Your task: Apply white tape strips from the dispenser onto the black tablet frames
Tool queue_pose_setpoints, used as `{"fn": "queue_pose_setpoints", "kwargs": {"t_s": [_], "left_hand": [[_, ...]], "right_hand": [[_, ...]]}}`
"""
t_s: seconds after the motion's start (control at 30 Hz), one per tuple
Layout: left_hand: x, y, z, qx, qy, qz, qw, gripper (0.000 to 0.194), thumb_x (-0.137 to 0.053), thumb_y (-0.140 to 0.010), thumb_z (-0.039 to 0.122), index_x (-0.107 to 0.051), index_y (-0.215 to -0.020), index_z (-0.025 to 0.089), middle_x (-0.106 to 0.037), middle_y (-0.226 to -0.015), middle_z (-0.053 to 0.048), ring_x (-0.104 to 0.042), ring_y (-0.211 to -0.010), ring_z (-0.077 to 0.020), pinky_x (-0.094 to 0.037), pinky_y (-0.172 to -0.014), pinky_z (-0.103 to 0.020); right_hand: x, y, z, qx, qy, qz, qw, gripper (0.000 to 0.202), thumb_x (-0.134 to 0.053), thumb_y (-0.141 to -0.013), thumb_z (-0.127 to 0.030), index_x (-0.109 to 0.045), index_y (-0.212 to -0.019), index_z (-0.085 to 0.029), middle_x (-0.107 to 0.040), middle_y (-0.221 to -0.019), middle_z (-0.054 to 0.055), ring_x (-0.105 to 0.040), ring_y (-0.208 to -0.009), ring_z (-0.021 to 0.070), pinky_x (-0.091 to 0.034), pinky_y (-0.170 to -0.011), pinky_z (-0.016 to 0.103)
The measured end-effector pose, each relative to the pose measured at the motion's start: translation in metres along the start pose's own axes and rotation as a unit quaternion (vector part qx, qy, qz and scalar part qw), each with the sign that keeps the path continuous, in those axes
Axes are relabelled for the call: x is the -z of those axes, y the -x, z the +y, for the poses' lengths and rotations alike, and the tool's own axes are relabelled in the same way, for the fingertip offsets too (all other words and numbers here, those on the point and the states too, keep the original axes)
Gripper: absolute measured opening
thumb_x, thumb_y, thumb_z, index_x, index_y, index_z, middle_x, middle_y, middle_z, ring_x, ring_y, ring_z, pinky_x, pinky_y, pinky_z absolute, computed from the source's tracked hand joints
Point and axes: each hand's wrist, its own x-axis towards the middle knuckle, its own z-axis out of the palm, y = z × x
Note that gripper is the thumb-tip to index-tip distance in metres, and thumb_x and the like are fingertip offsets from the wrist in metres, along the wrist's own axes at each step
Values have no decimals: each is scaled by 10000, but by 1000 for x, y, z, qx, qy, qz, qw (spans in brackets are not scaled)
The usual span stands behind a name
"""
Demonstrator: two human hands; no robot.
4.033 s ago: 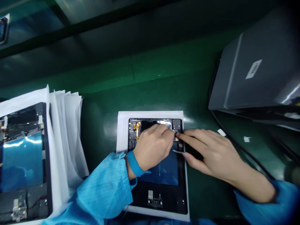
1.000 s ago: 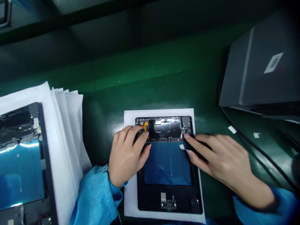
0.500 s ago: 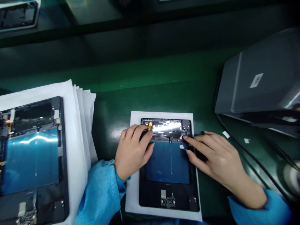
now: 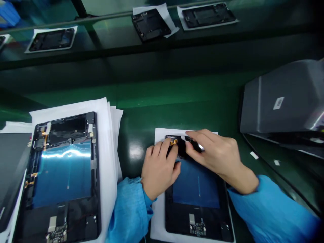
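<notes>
While your left hand (image 4: 159, 170) presses flat, fingers spread, your right hand (image 4: 215, 153) pinches a small black part (image 4: 193, 144). Both rest on the open tablet (image 4: 196, 195), its glossy blue panel framed in matte black.

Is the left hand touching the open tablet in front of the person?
Touching: the head view shows the left hand resting on the open tablet's upper left edge.

Green tabletop (image 4: 177, 101), glossy, lit from overhead; glare is seen near its middle. Grey machine housing (image 4: 283, 98) is set at its right end. Beyond its far edge a darker conveyor (image 4: 106, 33) is placed, carrying opened tablets (image 4: 52, 39) on white sheets.
</notes>
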Motion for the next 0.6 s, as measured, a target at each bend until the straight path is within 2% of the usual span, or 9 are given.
{"fn": "queue_pose_setpoints", "kwargs": {"t_s": [0.07, 0.13, 0.33, 0.6], "left_hand": [[-1, 1, -1, 2, 3, 1, 1000, 468, -565, -889, 314, -509, -1319, 138, -503, -1398, -128, -473, -1190, -293, -433, -900, -429], [-2, 1, -1, -1, 7, 1, 1000, 477, -560, -890, 331, -508, -1323, 139, -499, -1405, -126, -473, -1190, -291, -431, -902, -429], [-3, 0, -3, -2, 17, -2, 1000, 450, -556, -892, 343, -531, -1295, 146, -503, -1404, -117, -476, -1183, -288, -437, -889, -423], [-3, 0, -3, -2, 23, 2, 1000, 406, -551, -897, 326, -550, -1262, 148, -508, -1398, -119, -472, -1192, -294, -443, -901, -434]], "right_hand": [[-17, -5, -2, -5, -2, -6, 1000, 136, -579, -877, -223, -669, -947, -148, -694, -781, 2, -611, -599, 108, -363, -495, 252], [-24, -4, -3, -6, -5, -9, 1000, 123, -585, -877, -223, -668, -935, -153, -698, -794, 0, -627, -633, 108, -378, -522, 243], [-22, 2, -3, -3, -2, -25, 1000, 113, -609, -874, -231, -669, -944, -166, -714, -826, -2, -651, -695, 112, -405, -578, 239], [-24, -1, -5, -3, 5, -29, 1000, 122, -610, -877, -250, -680, -936, -169, -710, -822, -3, -646, -696, 113, -393, -562, 244]]}}
